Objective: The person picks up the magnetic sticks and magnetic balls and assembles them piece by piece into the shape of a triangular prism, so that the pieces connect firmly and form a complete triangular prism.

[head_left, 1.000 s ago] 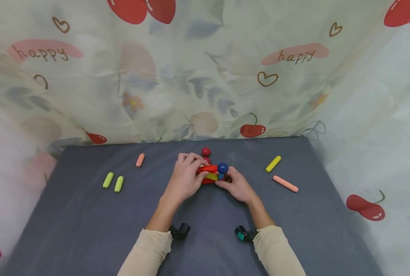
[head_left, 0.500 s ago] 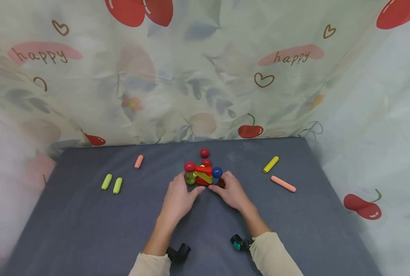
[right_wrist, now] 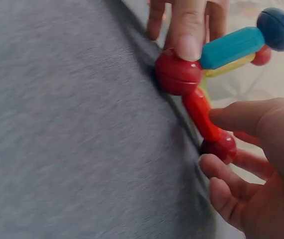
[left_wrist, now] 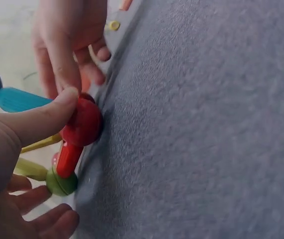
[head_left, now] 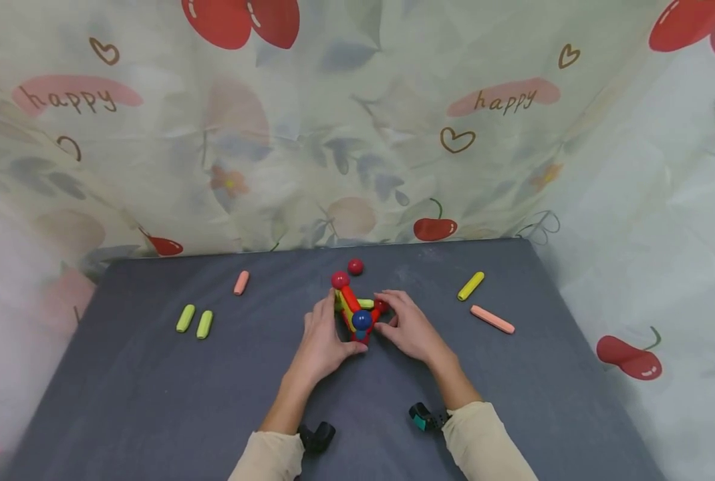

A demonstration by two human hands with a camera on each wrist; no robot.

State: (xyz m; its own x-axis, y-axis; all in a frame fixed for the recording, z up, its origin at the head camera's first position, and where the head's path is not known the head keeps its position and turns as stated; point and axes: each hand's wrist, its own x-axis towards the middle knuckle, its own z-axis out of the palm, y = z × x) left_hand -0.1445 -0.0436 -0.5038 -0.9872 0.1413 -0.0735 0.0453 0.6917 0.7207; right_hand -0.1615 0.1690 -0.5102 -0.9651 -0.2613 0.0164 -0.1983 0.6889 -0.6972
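A small model of magnetic rods and balls (head_left: 350, 299) stands on the table between both hands. Its blue ball (head_left: 362, 320) tops a turquoise rod (right_wrist: 234, 47) that rises from a red ball (right_wrist: 179, 72) at the near corner. My left hand (head_left: 323, 342) holds the model's left side, thumb on that near red ball and fingers by a green ball (left_wrist: 61, 183). On the other side, my right hand (head_left: 416, 334) pinches the right corner: its thumb meets a red rod (right_wrist: 199, 112), its fingertips a second red ball (right_wrist: 220, 148). The fingers partly hide the base.
Behind the model lies a loose red ball (head_left: 355, 267). Two light green rods (head_left: 186, 318) and a short pink rod (head_left: 241, 282) lie left. A yellow rod (head_left: 471, 286) and a long pink rod (head_left: 492, 319) lie right. A patterned cloth (head_left: 309, 167) hangs behind the table.
The model has turned clockwise seen from above, its blue ball swinging from the right to the front. My left hand has gone from the model's top down to its left side.
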